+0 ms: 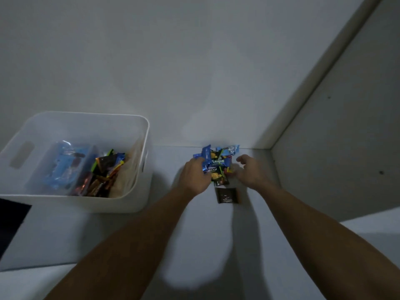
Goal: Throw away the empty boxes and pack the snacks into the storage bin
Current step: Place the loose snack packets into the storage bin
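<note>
A white shelf [205, 234] meets a white wall [173, 61] in a dim corner. At 12 o'clock from the arms lies a pile of snack packets [218, 164]. The left hand [195, 175] grips the blue packets with curled fingers. The right hand [249, 172] has bent fingers touching the pile's other side. A dark packet [227, 195] lies just below. At 9 o'clock, the white storage bin [134, 204] holds more snacks [86, 169].

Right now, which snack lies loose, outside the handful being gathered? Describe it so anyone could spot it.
Start at the white storage bin on the left and look right to the pile of snacks between both hands. Just nearer the camera lies a dark brown packet, flat, alone and untouched.
</note>
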